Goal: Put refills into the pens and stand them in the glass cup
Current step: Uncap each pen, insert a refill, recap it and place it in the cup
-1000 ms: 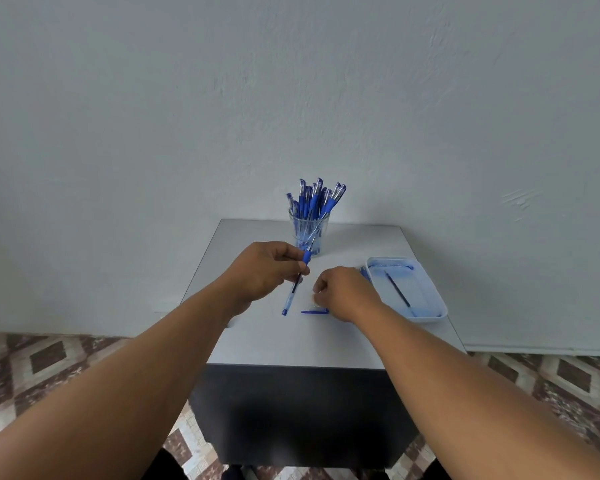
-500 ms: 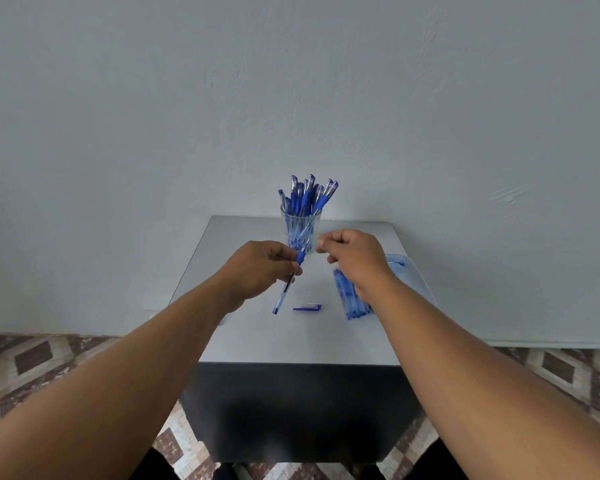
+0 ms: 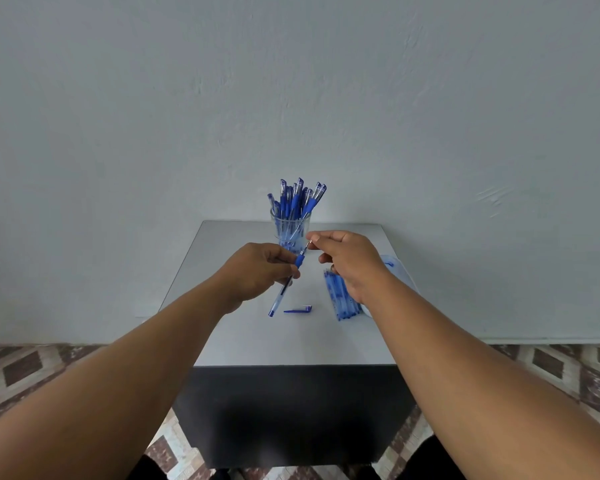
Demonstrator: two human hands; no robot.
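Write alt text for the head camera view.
The left hand grips a blue pen over a grey table while the right hand pinches its tip. Behind stands a glass cup full of pens; a blue cap and loose pens lie on the table.

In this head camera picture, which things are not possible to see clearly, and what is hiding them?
- Tray, head view: mostly hidden behind the right hand and forearm; its contents cannot be seen.
- Pen tip, head view: too small to tell what the right hand pinches at the tip of the pen held by the left hand.
- Pens in the glass cup: overlapping, count unclear.
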